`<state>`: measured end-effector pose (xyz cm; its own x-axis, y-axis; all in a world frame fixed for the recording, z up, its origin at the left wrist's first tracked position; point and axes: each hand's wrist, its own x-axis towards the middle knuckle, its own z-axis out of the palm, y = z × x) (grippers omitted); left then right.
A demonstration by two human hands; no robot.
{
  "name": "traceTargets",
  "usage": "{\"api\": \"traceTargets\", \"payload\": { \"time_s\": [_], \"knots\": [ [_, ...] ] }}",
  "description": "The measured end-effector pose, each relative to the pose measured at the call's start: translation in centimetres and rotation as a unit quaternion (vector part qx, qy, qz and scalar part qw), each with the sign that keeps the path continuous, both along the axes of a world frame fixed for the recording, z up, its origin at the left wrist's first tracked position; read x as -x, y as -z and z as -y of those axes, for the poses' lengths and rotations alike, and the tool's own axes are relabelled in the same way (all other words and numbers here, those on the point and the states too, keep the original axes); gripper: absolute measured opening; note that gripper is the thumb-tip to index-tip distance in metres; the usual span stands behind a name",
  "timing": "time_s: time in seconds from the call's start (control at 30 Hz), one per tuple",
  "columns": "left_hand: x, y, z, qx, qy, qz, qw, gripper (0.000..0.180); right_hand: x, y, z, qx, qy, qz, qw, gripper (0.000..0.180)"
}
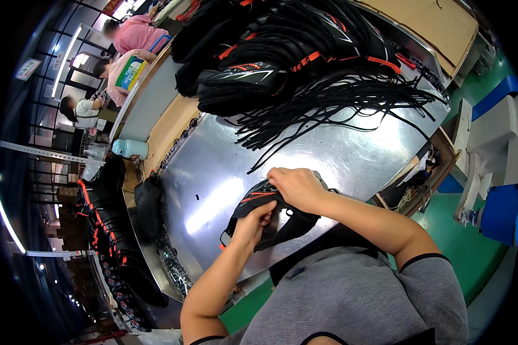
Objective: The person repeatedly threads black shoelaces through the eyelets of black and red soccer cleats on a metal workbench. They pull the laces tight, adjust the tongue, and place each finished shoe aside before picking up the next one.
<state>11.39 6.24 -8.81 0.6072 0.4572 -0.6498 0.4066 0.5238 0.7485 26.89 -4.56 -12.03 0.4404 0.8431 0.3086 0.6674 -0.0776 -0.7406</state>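
Note:
A black shoe upper with orange trim (259, 201) is held over the near edge of a shiny metal table (339, 155). My left hand (252, 223) grips its lower middle from underneath, fingers curled into the opening. My right hand (296, 188) covers its top right part, fingers closed on the material. A large pile of the same black and orange shoe uppers (270, 52) lies at the far end of the table, with several loose black laces (328, 106) spreading from it toward my hands.
More black and orange uppers (106, 230) are stacked left of the table, beside a black bag (148, 207). A light blue bottle (129, 148) lies further back left. Other people (129, 52) sit working far left. Green floor (472, 241) and blue-white equipment (501, 172) lie right.

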Motion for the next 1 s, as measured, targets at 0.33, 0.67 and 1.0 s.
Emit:
{"api": "traceTargets", "payload": {
  "time_s": [0.33,0.67,1.0],
  "knots": [
    [5.2,-15.4,2.7,0.07,-0.117,0.307,0.942,0.006,0.0,-0.4,0.1,0.025,0.027,0.024,0.999,0.016],
    [4.0,-8.2,5.7,-0.711,0.221,0.009,0.668,0.017,0.8,-0.5,-0.6,-0.051,0.069,-0.017,0.996,0.012],
    [3.4,-4.3,6.5,-0.715,0.123,-0.078,0.684,0.017,-0.1,-3.4,3.0,-0.153,0.032,-0.363,0.918,0.019]
  ]
}}
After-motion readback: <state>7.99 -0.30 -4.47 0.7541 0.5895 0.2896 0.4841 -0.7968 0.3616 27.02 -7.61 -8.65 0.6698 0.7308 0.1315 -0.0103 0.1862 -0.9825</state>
